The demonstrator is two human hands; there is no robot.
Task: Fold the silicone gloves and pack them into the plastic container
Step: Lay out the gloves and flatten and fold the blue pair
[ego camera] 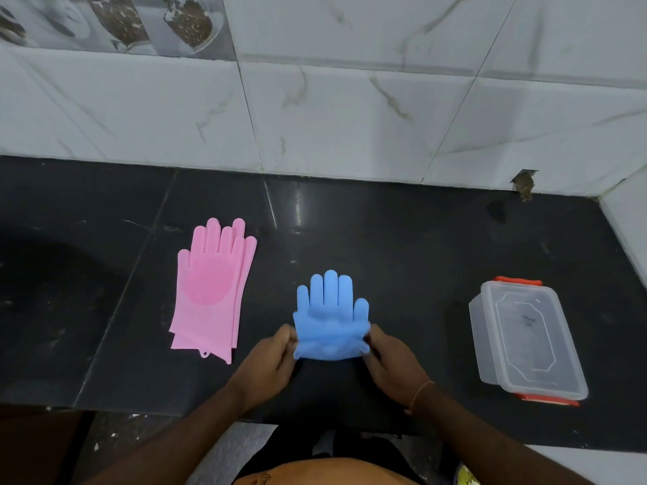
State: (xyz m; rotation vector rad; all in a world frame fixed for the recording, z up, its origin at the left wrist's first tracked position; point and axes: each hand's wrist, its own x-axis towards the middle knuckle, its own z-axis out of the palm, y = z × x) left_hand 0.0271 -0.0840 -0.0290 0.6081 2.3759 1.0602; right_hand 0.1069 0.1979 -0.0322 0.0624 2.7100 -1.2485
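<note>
In front of me the blue silicone gloves [331, 318] lie folded, cuff end doubled up, fingers pointing away. To their left the pink silicone gloves [213, 292] lie flat and stacked, palm bristles up. To the right, well apart, stands the clear plastic container [525, 339] with orange clips.

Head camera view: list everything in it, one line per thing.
blue gloves: folded stack, count unclear, blue, counter centre, pinched at both sides.
pink gloves: two stacked flat, pink, counter left.
plastic container: one, clear with orange clips, lid on, counter right.
counter: one, black stone.
wall tiles: white marbled, behind counter.
left hand: gripping the blue gloves' left edge.
right hand: gripping their right edge; band on wrist.
</note>
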